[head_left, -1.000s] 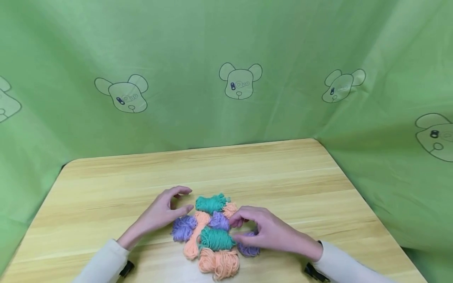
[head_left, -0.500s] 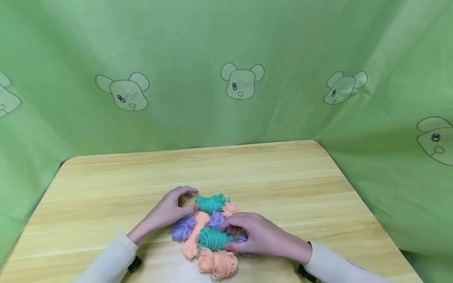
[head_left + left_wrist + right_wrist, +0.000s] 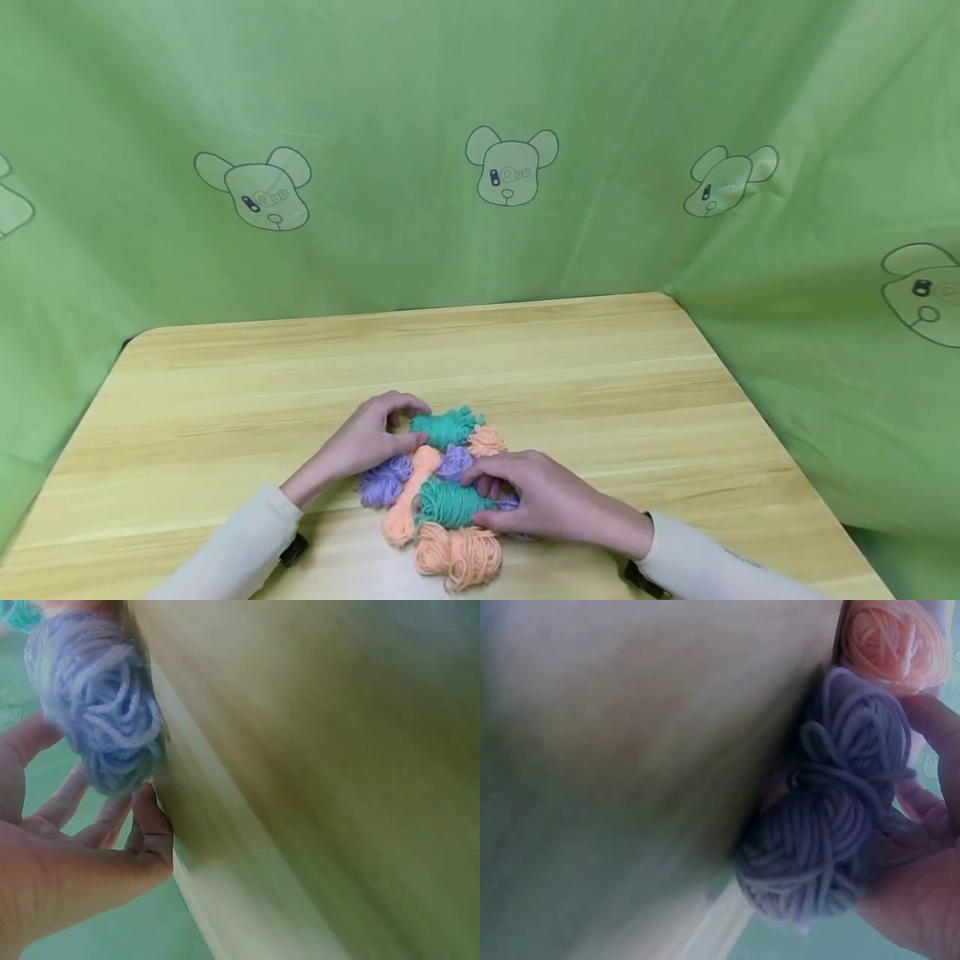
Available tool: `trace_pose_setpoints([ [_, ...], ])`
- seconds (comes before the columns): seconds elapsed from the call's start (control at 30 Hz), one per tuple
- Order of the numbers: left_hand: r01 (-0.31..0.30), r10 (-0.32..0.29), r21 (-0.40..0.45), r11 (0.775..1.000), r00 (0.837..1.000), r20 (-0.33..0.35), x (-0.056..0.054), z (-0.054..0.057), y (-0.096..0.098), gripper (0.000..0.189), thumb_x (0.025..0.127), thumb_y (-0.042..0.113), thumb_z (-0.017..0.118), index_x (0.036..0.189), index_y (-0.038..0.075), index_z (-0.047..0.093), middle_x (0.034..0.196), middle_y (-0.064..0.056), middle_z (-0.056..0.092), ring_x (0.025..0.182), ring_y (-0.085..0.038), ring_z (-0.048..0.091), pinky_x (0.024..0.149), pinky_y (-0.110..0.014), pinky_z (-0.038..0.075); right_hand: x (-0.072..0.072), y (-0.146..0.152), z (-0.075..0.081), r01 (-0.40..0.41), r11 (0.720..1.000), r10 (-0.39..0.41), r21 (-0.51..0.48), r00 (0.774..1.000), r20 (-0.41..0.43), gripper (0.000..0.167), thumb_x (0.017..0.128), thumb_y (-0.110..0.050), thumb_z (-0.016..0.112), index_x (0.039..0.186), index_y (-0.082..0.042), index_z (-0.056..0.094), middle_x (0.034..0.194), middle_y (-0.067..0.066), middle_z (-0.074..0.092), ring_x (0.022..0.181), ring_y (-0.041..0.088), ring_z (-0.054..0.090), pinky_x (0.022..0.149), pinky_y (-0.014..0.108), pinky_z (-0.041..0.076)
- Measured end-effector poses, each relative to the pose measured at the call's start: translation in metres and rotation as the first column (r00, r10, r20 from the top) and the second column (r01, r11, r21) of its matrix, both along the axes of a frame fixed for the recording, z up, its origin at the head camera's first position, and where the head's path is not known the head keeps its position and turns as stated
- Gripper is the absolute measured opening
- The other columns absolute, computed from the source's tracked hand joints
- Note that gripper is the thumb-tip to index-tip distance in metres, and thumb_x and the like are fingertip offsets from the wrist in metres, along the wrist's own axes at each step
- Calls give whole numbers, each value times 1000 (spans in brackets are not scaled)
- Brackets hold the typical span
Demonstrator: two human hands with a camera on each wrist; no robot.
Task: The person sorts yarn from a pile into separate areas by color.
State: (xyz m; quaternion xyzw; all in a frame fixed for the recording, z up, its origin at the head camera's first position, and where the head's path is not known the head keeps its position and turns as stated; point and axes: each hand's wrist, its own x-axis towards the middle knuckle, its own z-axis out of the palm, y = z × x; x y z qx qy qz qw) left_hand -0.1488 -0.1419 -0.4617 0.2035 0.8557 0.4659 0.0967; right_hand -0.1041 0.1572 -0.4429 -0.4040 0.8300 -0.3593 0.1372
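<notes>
Several tied yarn skeins lie bunched on the table. In the head view, my left hand (image 3: 375, 432) has thumb and fingers around the left end of the far teal yarn skein (image 3: 450, 426). My right hand (image 3: 543, 496) holds the right end of the nearer teal yarn skein (image 3: 448, 502) between thumb and fingers. A purple skein (image 3: 101, 697) blocks much of the left wrist view in front of the left fingers. Another purple skein (image 3: 817, 840) lies below the right hand and hides what its fingertips touch in the right wrist view.
Peach skeins lie among the others: a long one (image 3: 412, 497), a thick one (image 3: 457, 557) at the front and a small one (image 3: 487, 440) at the back right. The wooden table (image 3: 637, 383) has green cloth (image 3: 375, 250) hung behind and beside it.
My left hand has moved right to the end of the far teal skein. My right hand has shifted left and come around the nearer teal skein's end. The skeins keep their arrangement.
</notes>
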Motion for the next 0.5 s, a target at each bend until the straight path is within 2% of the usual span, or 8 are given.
trace_pose_setpoints([
  [0.2, -33, 33, -2, 999, 998, 51, 0, -1, 2, 25, 93, 10, 84, 118, 10, 76, 100, -2, 67, 86, -20, 58, 76, -35, 51, 3, -2, -4, 14, 1000, -14, 0, 1000, 7, 27, 99, -23, 84, 124, -16, 75, 101, -14, 72, 91, -1, 66, 81, 23, 58],
  [0.37, -77, 76, 5, 997, 992, 102, -3, -1, 4, 18, 87, 3, 82, 103, 11, 76, 83, -3, 63, 76, -18, 57, 68, -33, 49, 3, -3, -7, 31, 999, -31, -8, 999, -5, 23, 97, -19, 85, 118, -17, 77, 96, -15, 72, 87, -1, 66, 79, 22, 58],
  [0.5, -100, 99, 7, 995, 989, 112, -3, 1, 5, 15, 85, 2, 80, 97, 10, 75, 79, -2, 63, 71, -16, 55, 65, -31, 48, 2, -4, -7, 36, 999, -36, -13, 999, -25, 20, 95, -15, 86, 113, -18, 78, 92, -17, 69, 83, -1, 65, 76, 21, 58],
])
